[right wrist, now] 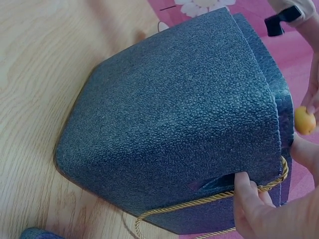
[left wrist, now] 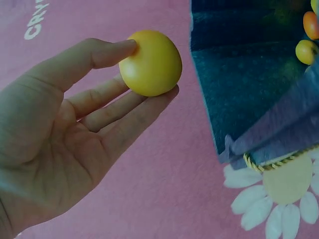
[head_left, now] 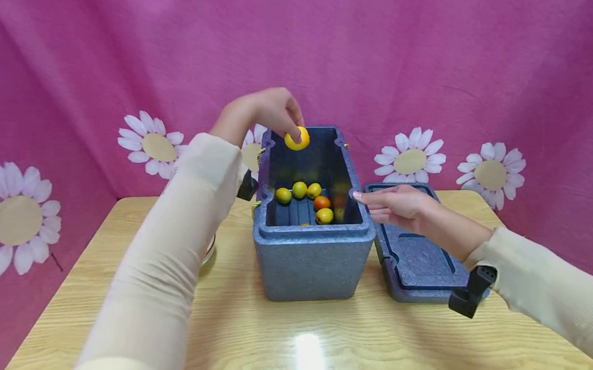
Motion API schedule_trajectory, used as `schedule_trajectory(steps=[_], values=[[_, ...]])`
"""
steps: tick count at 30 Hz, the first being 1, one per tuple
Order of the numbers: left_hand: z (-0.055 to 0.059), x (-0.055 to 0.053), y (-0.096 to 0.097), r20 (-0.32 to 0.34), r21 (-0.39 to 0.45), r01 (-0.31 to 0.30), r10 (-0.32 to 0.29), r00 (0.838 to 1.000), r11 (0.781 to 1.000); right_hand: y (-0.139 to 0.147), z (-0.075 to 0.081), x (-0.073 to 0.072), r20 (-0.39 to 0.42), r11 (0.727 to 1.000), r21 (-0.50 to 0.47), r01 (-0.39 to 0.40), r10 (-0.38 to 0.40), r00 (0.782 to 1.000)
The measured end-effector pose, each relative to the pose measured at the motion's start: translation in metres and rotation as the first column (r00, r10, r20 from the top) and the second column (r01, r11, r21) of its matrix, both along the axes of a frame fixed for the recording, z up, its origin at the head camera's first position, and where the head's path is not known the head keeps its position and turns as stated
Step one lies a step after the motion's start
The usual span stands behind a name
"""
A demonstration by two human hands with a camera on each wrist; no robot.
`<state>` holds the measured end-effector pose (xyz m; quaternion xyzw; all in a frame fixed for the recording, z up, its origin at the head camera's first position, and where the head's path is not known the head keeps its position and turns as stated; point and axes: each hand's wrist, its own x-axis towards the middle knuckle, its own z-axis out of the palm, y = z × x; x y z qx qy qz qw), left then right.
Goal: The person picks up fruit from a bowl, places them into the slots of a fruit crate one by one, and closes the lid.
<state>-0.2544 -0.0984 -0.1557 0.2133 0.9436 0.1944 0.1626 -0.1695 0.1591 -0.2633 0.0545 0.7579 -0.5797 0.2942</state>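
Pink curtain (head_left: 350, 48) with daisy prints behind everything. Wood-grain table (head_left: 244, 333) in front of it. On the table, a grey, deep-walled box (head_left: 311, 268), its top uncovered; just beside it on the right, a shallow grey lid (head_left: 421, 254).

Right hand (head_left: 395, 205) grips the box's right wall, thumb at the rim, fingers outside. Left hand (head_left: 272, 111) has a yellow fruit (head_left: 297, 139) in a narrow pinch, seen at the far part of the box mouth, above the fruits inside.

Left of the box, a bowl (head_left: 213, 247), mostly behind the left forearm. On the box floor, several yellow fruits (head_left: 299, 190) and one orange-red fruit (head_left: 322, 202).

Handling, my judgement: a light pinch should do, as the skin looks smooth. Best brought well inside the walls and low before release, over bare floor, so it neither clips the rim nor knocks the others. The right hand's hold should steady the box.

Views compared: left wrist shows thumb opposite fingertips and a bare palm, which the head view hides; also white lettering (left wrist: 34, 32) on the curtain. Right wrist alone shows a slot (right wrist: 219, 182) with a fingertip at it, the gold cord (right wrist: 197, 201) running alongside. Only the head view takes in the bowl.
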Motion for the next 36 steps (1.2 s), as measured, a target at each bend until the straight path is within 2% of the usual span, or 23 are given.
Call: schedule_trajectory(steps=[6, 11, 15, 18, 23, 28, 32, 36], values=[[-0.006, -0.011, 0.009, 0.024, -0.001, -0.028, 0.028, 0.999, 1.000, -0.003, 0.001, 0.006, 0.010, 1.000, -0.015, -0.004, 0.005, 1.000], [-0.016, -0.019, 0.010, 0.057, -0.012, -0.070, 0.070, 0.996, 0.997, -0.008, 0.003, 0.009, -0.002, 1.000, -0.011, -0.025, 0.025, 1.000], [-0.025, -0.021, 0.010, 0.060, -0.046, -0.095, 0.098, 0.993, 0.994, -0.012, 0.004, 0.011, -0.004, 0.999, -0.015, -0.035, 0.035, 0.999], [-0.025, -0.020, 0.008, 0.057, -0.093, -0.105, 0.110, 0.992, 0.990, -0.013, 0.005, 0.012, 0.003, 0.999, -0.023, -0.038, 0.038, 0.999], [-0.014, -0.013, 0.005, 0.009, -0.165, -0.085, 0.088, 0.996, 0.983, -0.013, 0.005, 0.011, 0.002, 0.999, -0.016, -0.040, 0.040, 0.999], [-0.009, 0.001, -0.011, -0.084, -0.130, -0.093, 0.083, 0.993, 0.987, -0.011, 0.003, 0.010, 0.008, 0.999, -0.017, -0.041, 0.042, 0.999], [-0.018, 0.012, -0.037, -0.116, -0.063, -0.117, 0.109, 0.987, 0.991, -0.010, 0.001, 0.009, 0.017, 0.999, -0.007, -0.039, 0.039, 0.999], [-0.038, 0.024, -0.065, -0.136, 0.022, -0.131, 0.133, 0.982, 0.991, -0.007, 0.001, 0.008, 0.018, 1.000, 0.000, -0.021, 0.021, 1.000]])
